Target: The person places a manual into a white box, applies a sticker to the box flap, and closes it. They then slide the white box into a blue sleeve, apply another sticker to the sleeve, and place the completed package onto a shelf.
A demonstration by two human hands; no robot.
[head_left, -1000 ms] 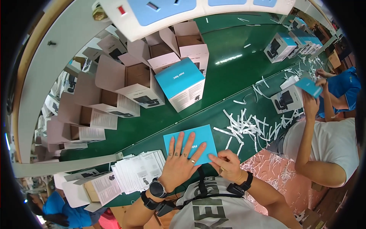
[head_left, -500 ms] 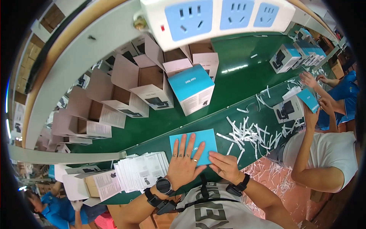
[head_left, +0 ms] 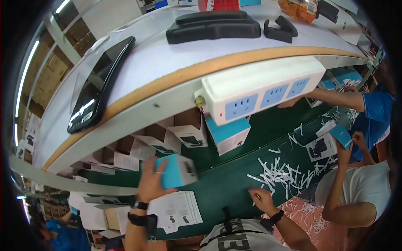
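My left hand, slightly blurred, is closed round a box with a blue top and white printed sides. The box is tilted, held above the green table beside the pile of white printed leaflets. My right hand is apart from the box, near the heap of white paper strips; its fingers are curled in, with nothing seen in them. Another closed blue-topped box stands under the shelf, next to a row of open-topped boxes.
A white power strip runs along the shelf edge above the table. On the shelf lie a phone and black plastic parts. At right, a co-worker in white holds a blue leaflet by a white box; another, in blue, reaches in.
The blue-topped box has left the table and moved left in my left hand. My right hand has come off it, rightward. The view has tilted up, showing the shelf top.
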